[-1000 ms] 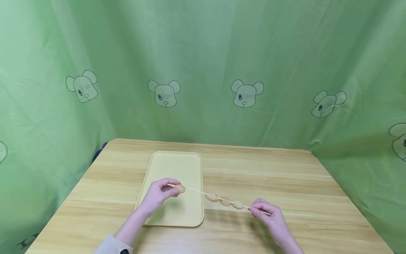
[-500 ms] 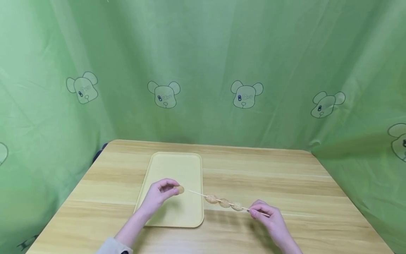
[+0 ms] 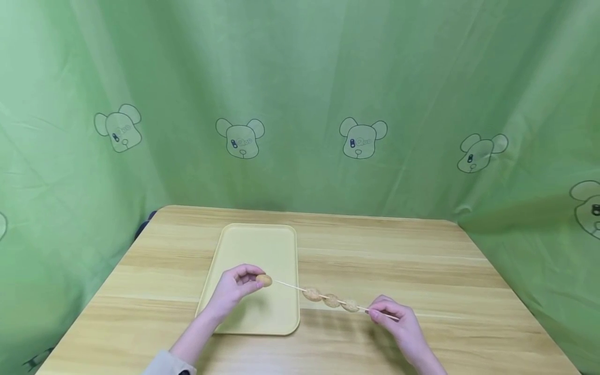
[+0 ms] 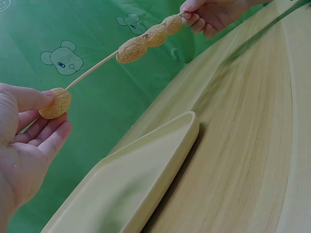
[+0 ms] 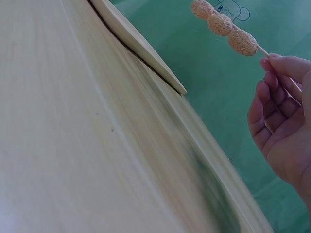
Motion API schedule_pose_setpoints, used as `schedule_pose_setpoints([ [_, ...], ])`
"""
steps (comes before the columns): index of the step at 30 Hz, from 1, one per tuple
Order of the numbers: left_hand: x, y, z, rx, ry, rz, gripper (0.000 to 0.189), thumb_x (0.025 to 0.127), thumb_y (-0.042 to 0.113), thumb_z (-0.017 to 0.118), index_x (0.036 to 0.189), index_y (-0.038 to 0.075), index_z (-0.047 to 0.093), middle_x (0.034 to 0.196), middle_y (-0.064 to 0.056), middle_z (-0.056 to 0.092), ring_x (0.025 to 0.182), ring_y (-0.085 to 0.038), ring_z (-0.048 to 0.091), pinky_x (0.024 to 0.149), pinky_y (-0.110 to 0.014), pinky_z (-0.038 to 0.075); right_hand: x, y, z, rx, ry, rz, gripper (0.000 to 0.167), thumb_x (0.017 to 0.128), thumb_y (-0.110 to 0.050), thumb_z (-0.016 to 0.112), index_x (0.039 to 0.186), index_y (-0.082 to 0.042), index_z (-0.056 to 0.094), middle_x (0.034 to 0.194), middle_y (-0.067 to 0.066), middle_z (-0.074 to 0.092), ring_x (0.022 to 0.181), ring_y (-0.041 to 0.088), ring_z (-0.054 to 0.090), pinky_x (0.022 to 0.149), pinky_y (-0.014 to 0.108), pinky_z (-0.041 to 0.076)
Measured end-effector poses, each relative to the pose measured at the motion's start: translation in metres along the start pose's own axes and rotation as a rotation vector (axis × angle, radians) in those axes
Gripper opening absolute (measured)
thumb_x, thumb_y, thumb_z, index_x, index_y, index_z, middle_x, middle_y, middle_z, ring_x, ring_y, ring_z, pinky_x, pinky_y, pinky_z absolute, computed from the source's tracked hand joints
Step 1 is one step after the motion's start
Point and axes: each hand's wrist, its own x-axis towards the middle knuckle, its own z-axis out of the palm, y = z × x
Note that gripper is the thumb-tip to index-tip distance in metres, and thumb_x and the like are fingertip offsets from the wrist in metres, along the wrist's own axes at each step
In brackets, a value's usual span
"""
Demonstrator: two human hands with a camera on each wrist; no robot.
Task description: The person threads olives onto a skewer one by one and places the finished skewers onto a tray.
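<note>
My left hand (image 3: 236,286) pinches a golden-brown, wrinkled ball of food (image 4: 57,103) between thumb and fingers, over the tray. In my right hand (image 3: 396,320) is the rear end of a thin wooden skewer (image 4: 92,70), pinched between thumb and index finger. Three similar wrinkled balls (image 5: 220,24) are threaded close together along the skewer's middle. Its bare pointed end reaches left toward the ball in my left hand; in the left wrist view the tip is right at that ball's edge. The skewer slants slightly up to the left, raised above the table.
A pale yellow rectangular tray (image 3: 258,245) lies on the left part of the wood-grain table (image 3: 375,250), below the left hand. Beyond the table hangs a green curtain (image 3: 300,78) printed with bear heads.
The ball in my left hand has turned between the fingers and shifted slightly down and left. The right hand and skewer are nearly still; the three threaded balls keep their places.
</note>
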Motion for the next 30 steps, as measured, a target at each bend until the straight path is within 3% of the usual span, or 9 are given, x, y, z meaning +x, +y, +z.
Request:
schedule_pose_setpoints([
  [7, -0.0007, 0.0008, 0.0006, -0.019, -0.016, 0.007, 0.034, 0.080, -0.003, 0.064, 0.107, -0.018, 0.051, 0.099, -0.019, 0.060, 0.086, -0.011, 0.060, 0.080, -0.020, 0.051, -0.0002, 0.0000, -0.0008, 0.035, -0.009, 0.005, 0.012, 0.081, 0.017, 0.053, 0.086, 0.011, 0.062, 0.084, 0.002, 0.060, 0.080, 0.009, 0.054, 0.069, 0.019, 0.049],
  [15, -0.0015, 0.0007, 0.0018, -0.052, -0.058, 0.041, 0.033, 0.080, -0.006, 0.062, 0.108, -0.020, 0.050, 0.098, -0.016, 0.060, 0.086, -0.010, 0.060, 0.079, -0.020, 0.051, -0.0003, 0.0002, -0.0006, -0.011, 0.003, 0.008, 0.014, 0.081, 0.017, 0.054, 0.086, 0.007, 0.064, 0.082, 0.007, 0.059, 0.079, 0.010, 0.054, 0.067, 0.019, 0.046],
  [24, -0.0004, 0.0011, 0.0058, -0.011, -0.045, 0.059, 0.031, 0.080, -0.006, 0.063, 0.107, -0.016, 0.054, 0.098, -0.022, 0.062, 0.083, -0.010, 0.062, 0.080, -0.024, 0.052, -0.0006, 0.0020, 0.0002, -0.028, 0.003, 0.034, 0.014, 0.082, 0.015, 0.055, 0.086, 0.006, 0.064, 0.083, 0.004, 0.060, 0.080, 0.009, 0.054, 0.069, 0.019, 0.047],
  [30, -0.0011, 0.0028, 0.0079, -0.020, -0.034, 0.063, 0.031, 0.079, -0.008, 0.064, 0.107, -0.017, 0.054, 0.093, -0.006, 0.064, 0.081, -0.007, 0.061, 0.076, -0.021, 0.052, 0.0001, 0.0010, 0.0018, -0.026, 0.005, 0.045, 0.013, 0.083, 0.014, 0.055, 0.086, 0.005, 0.064, 0.083, 0.005, 0.060, 0.080, 0.009, 0.054, 0.068, 0.019, 0.048],
])
